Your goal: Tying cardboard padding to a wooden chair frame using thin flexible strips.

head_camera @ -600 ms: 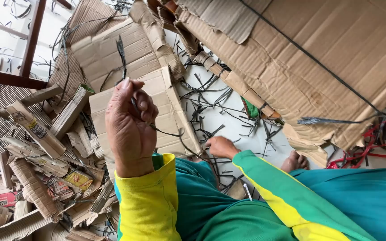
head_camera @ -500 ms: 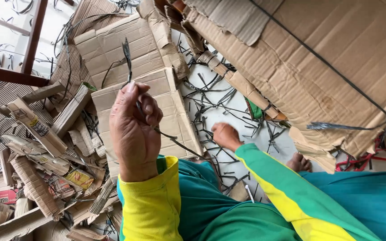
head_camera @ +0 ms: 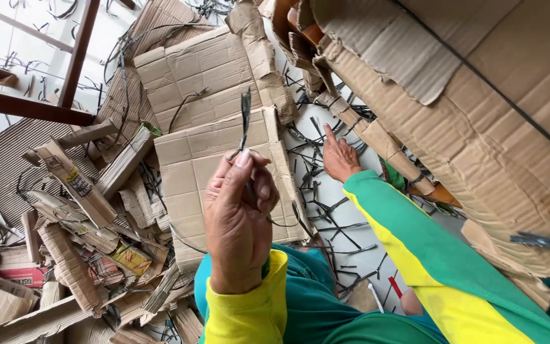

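My left hand (head_camera: 240, 223) is closed tight on a small bunch of thin black strips (head_camera: 246, 118), which stick up above my fingers. My right hand (head_camera: 338, 156) is spread open, flat on the white floor (head_camera: 345, 197), reaching among more loose black strips (head_camera: 316, 191) beside the big cardboard sheet (head_camera: 479, 108). I think it is best to pinch one strip at its end and keep the bunch lined up. I count two hands and one bunch; the loose strips are too many to count.
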